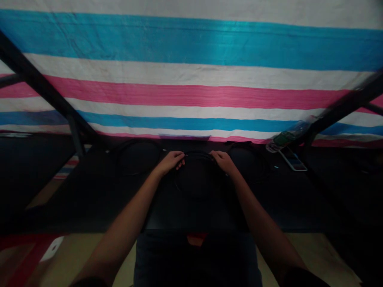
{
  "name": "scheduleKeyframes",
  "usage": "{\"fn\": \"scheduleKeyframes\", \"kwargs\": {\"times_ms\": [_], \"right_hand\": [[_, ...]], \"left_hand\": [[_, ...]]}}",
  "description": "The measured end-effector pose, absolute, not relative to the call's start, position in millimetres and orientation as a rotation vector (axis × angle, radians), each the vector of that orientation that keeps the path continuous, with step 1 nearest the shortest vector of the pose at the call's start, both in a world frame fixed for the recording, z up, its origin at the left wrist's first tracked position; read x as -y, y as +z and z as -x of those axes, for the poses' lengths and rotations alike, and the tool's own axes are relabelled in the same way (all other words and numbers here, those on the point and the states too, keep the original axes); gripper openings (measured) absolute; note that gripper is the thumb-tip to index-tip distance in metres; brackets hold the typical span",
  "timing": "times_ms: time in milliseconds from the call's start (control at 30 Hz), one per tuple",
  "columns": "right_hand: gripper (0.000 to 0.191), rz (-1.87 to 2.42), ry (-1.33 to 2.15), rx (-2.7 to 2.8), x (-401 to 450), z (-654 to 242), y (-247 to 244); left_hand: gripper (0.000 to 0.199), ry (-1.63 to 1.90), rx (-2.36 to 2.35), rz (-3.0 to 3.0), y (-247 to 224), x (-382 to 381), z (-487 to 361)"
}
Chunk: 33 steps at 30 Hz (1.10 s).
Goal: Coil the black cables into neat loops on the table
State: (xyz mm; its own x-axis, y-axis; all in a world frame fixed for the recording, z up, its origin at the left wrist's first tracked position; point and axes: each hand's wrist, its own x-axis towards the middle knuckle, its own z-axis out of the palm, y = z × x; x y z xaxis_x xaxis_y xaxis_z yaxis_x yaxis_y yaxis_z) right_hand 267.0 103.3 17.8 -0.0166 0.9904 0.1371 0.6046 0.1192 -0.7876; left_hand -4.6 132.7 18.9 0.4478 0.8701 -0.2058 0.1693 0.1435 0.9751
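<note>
Left hand (173, 161) pinches the far-left part of a coiled black cable (198, 152) between thumb and fingers, right hand (222, 160) grips its far-right part, fingers closed on it; coil sits mid-worktop (194, 218), its near side faint in the dark. Another dark cable coil lies left of the left hand, a third right of the right hand. Farther right, a clear plastic bottle (283, 138) with green label leans tilted beside a phone (293, 160), striped sheet (191, 95) behind.
</note>
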Motion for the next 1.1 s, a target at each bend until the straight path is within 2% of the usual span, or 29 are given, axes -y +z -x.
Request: {"fn": "scheduleKeyframes", "kwargs": {"times_ms": [267, 367, 500, 633, 833, 933, 1100], "right_hand": [[0.033, 1.490, 0.571, 1.802, -92.3, -261.8, 10.1], [0.033, 1.500, 0.606, 1.759, -91.7, -262.3, 11.4], [0.031, 1.492, 0.563, 1.721, -91.9, -265.8, 10.3], [0.026, 1.529, 0.529, 1.790, -93.5, -267.2, 4.8], [0.020, 1.509, 0.449, 1.867, -94.1, -259.9, -0.2], [0.022, 1.520, 0.467, 1.926, -94.5, -259.0, 0.4], [0.022, 1.552, 0.406, 1.870, -98.7, -274.5, 1.5]], "left_hand": [[0.026, 0.685, -0.989, -1.300, 20.7, -135.9, 10.6], [0.030, 0.738, -1.192, -1.557, 15.6, -141.4, 12.4], [0.024, 0.828, -1.373, -2.037, 11.2, -139.6, 7.5], [0.031, 0.892, -1.455, -2.341, 16.3, -125.5, -3.6], [0.025, 0.549, -1.363, -2.527, 13.4, -117.0, -17.0], [0.015, 0.513, -1.367, -2.548, 8.4, -119.1, -19.1], [0.013, 0.834, -1.396, -2.311, 14.7, -125.8, -7.6]]}}
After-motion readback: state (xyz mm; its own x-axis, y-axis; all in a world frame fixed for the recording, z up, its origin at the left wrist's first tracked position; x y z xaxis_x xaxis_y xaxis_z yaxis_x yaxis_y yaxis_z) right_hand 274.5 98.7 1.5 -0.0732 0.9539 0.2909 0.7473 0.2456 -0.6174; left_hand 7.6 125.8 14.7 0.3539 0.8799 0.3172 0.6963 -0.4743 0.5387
